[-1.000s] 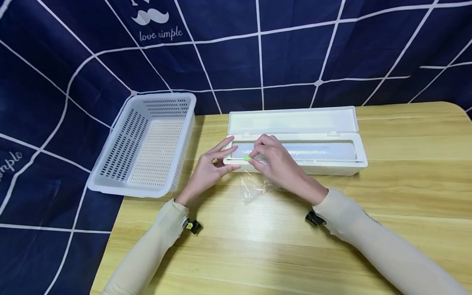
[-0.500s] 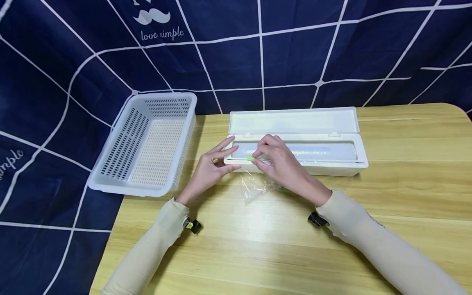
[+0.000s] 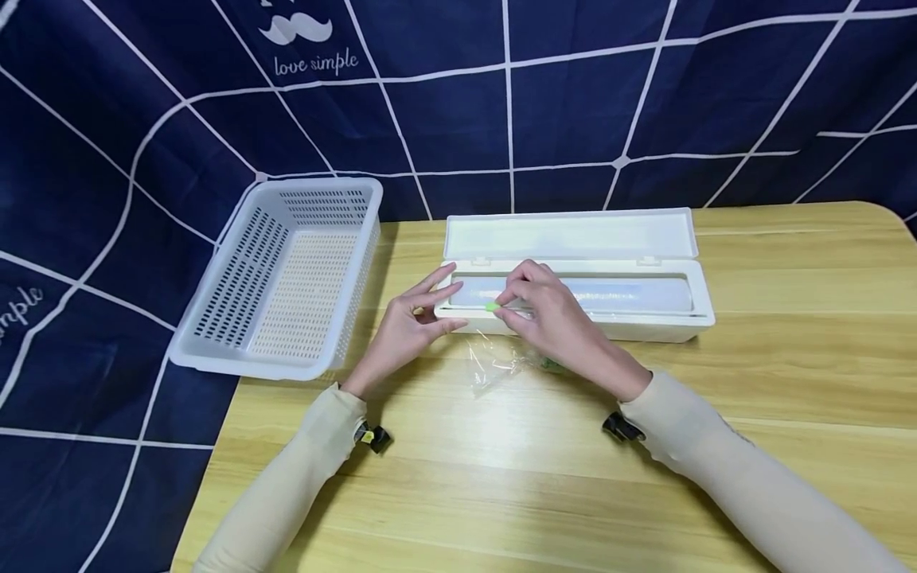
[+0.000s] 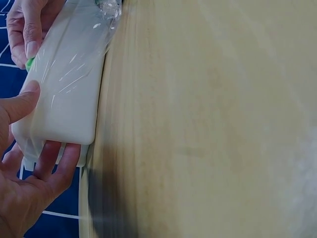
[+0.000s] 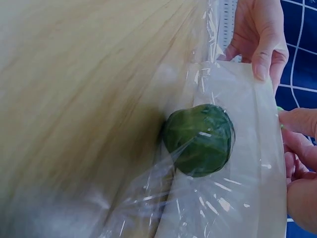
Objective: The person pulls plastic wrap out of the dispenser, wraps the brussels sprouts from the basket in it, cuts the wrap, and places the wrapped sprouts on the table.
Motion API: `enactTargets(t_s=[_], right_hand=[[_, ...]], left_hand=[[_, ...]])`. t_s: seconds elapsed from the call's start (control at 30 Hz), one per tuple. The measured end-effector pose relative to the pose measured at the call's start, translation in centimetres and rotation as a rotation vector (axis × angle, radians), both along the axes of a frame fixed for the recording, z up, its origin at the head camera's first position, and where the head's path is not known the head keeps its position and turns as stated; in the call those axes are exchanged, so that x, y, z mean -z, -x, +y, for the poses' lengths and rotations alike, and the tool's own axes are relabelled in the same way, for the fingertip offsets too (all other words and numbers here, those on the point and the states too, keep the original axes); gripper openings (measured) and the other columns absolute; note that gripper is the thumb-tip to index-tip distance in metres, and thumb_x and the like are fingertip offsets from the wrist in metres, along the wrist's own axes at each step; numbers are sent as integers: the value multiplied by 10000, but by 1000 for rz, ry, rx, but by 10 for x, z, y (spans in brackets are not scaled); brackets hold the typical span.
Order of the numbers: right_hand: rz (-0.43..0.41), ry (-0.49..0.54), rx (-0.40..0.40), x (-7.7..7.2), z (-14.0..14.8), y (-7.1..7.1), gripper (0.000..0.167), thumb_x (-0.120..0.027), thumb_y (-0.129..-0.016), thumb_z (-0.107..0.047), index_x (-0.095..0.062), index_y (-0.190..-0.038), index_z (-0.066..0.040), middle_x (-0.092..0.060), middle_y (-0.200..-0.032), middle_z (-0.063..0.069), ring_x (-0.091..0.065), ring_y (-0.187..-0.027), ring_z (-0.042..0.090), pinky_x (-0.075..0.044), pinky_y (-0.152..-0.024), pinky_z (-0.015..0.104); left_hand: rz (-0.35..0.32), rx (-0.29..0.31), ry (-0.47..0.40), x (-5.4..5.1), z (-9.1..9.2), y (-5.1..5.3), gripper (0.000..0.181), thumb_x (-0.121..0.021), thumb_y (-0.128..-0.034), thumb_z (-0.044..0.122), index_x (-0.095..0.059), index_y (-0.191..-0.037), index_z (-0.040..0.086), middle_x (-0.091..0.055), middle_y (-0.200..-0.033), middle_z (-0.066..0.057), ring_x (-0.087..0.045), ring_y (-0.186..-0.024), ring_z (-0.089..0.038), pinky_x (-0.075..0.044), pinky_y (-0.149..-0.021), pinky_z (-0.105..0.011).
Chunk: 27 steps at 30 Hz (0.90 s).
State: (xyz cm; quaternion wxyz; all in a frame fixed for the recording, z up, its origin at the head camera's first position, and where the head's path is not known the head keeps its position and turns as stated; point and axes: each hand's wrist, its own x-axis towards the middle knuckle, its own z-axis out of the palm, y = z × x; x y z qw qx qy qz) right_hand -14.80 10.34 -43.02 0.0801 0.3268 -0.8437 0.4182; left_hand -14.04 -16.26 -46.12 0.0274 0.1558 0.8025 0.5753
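Observation:
A long white box (image 3: pixel 645 328) lies with its lid up and a roll of clear film (image 3: pixel 630 294) inside. My left hand (image 3: pixel 404 334) grips the box's left end, thumb at the front and fingers on the end. My right hand (image 3: pixel 548 314) pinches a small green slider (image 3: pixel 492 306) on the box's front edge, right of the left hand. Clear film (image 3: pixel 490 362) hangs over the front onto the table. In the right wrist view a round green vegetable (image 5: pixel 199 140) shows under film against the box front; the right forearm mostly hides it in the head view.
A white perforated basket (image 3: pixel 345 318) stands on the left of the wooden table (image 3: pixel 501 477). Behind the box hangs a dark blue cloth (image 3: pixel 573 103) with white lines.
My right hand has moved slightly right along the box's front edge with the green slider. The left hand has stayed at the box's left end.

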Motion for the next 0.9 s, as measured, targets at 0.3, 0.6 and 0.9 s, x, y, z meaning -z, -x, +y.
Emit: enactTargets(t_s=[0.3,0.6,0.9], right_hand=[[-15,-7,2,0,3,0,84,-862,-929,1,-806,-988,20,-634,-1051,80,-568,-1026,303,-498,-855,423],[-17,0,4,1,8,0,78,-859,-929,10,-808,-988,21,-633,-1048,77,-568,-1013,285,-503,-846,414],[-28,7,9,1,15,0,76,-856,-922,26,-806,-977,12,-644,-1048,77,-571,-1002,276,-507,-833,403]], left_hand=[[-3,0,-4,1,-1,0,560,-907,-923,112,-707,-1445,146,-498,-1638,190,-535,-765,-171,-474,-638,-206],[-2,8,-4,1,1,0,565,-907,-925,113,-702,-1451,140,-499,-1637,190,-595,-880,-175,-485,-653,-205],[-9,-2,-7,1,1,0,567,-911,-919,114,-706,-1446,148,-500,-1638,184,-548,-802,-163,-480,-647,-204]])
